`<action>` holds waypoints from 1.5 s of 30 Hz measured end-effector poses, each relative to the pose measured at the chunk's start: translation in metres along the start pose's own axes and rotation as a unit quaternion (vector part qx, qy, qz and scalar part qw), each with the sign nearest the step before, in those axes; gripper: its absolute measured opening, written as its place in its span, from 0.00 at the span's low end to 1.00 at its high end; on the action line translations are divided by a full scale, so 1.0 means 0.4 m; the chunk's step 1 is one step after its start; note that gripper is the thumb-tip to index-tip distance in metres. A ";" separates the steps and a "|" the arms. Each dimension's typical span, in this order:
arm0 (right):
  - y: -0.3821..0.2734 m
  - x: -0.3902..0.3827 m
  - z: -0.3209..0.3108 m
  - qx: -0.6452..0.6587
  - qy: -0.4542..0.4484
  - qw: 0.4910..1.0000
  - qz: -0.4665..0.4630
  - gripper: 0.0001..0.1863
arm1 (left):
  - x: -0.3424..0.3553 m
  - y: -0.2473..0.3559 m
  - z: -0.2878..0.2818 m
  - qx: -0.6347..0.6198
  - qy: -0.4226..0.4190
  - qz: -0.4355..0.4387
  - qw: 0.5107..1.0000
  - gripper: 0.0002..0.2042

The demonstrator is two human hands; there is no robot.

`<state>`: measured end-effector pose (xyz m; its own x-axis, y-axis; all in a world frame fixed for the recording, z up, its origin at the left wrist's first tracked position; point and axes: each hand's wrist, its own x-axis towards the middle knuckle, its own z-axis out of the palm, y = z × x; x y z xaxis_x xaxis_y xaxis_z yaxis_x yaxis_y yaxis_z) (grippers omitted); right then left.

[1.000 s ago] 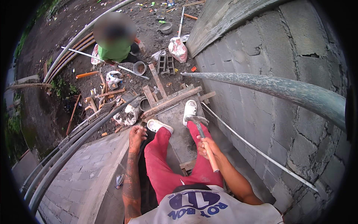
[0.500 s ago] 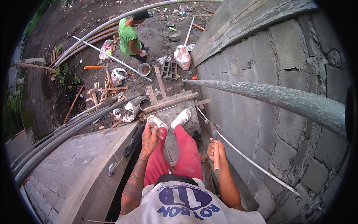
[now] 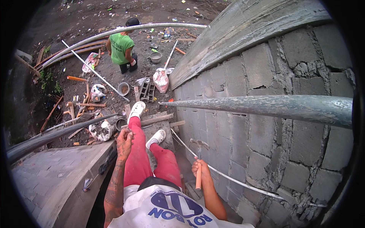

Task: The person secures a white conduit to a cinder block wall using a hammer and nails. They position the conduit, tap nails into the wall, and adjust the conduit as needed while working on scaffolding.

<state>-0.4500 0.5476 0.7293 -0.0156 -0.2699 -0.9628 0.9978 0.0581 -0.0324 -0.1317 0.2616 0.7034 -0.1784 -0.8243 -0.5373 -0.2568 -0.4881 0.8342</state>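
High between two block walls, I grip a hammer (image 3: pixel 199 178) in my right hand (image 3: pixel 201 168), fingers wrapped around its orange-brown handle and the metal head upright above my fist. The hammer is in front of the tall grey block wall (image 3: pixel 262 148) on my right, its shaft crossing the line of a thin white pipe (image 3: pixel 243 184); I cannot tell whether the two touch. My left hand (image 3: pixel 124 143) is raised near my left leg, its fingers curled toward the thumb; whether they pinch something small, I cannot tell. I wear red trousers (image 3: pixel 138 159) and white shoes (image 3: pixel 156 138), my left foot ahead of my right, near rough wooden boards (image 3: pixel 156 119). A thick grey pole (image 3: pixel 262 108) juts across from the right, and a lower block wall (image 3: pixel 49 174) lies to my left. On the littered ground (image 3: pixel 95 19) beyond, a co-worker in a green shirt (image 3: pixel 121 48) and dark cap stands near a bucket (image 3: pixel 123 89), with hollow blocks (image 3: pixel 147 91), a pale sack (image 3: pixel 161 81) and a round grey tub (image 3: pixel 155 57) nearby.
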 end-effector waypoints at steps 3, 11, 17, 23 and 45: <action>0.032 -0.042 -0.009 -0.048 -0.017 0.997 -0.051 0.12 | 0.041 0.046 0.093 0.004 -0.038 0.053 0.998 0.08; 0.022 -0.233 0.110 -0.243 0.021 0.945 -0.218 0.20 | 0.182 0.272 0.342 -0.064 -0.188 0.102 0.975 0.10; -0.086 -0.456 0.286 -0.307 0.096 0.877 -0.357 0.19 | 0.275 0.499 0.527 -0.124 -0.239 0.148 0.952 0.08; -0.194 -0.616 0.468 -0.405 0.178 0.729 -0.522 0.18 | 0.352 0.924 0.788 -0.162 -0.315 0.298 0.887 0.09; -0.177 -0.845 0.556 -0.459 0.442 0.474 -0.608 0.10 | 0.299 1.941 1.260 -0.297 -0.215 0.549 0.751 0.09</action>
<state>-0.5010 0.4210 1.1169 -0.9686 -0.1558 0.1938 -0.2255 0.8789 -0.4204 -0.8313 -0.0716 1.2240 -0.2956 -0.7175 0.6307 0.7155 0.2712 0.6439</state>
